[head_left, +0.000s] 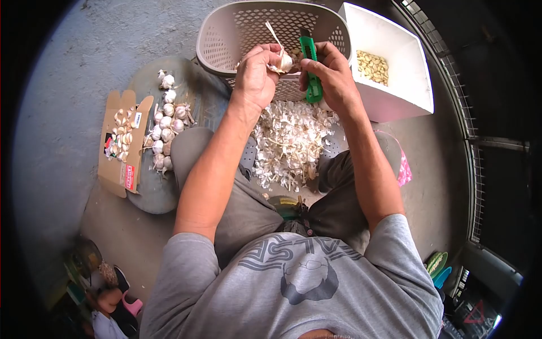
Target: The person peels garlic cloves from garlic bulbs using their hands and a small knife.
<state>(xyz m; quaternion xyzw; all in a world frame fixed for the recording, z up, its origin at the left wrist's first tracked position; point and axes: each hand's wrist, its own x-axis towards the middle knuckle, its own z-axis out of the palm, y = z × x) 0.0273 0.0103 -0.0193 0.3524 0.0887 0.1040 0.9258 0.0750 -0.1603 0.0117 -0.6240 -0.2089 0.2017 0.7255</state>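
Note:
My left hand (255, 78) is closed around a garlic bulb (285, 62) whose dry stalk points up, in front of a perforated basket (217, 42). In my right hand (337, 76) is a green utility knife (310, 68), held upright with its dark blade end at the top. The right fingertips are close beside the garlic. Below both hands, a heap of garlic skins (291, 144) lies on the floor between my feet.
To the left, whole garlic bulbs (167, 121) rest on a round grey surface (152, 195). An open cardboard box (110, 175) there holds loose cloves (121, 135). At right, a white box (403, 85) contains peeled cloves (372, 68). Another person (110, 308) is partly visible at lower left.

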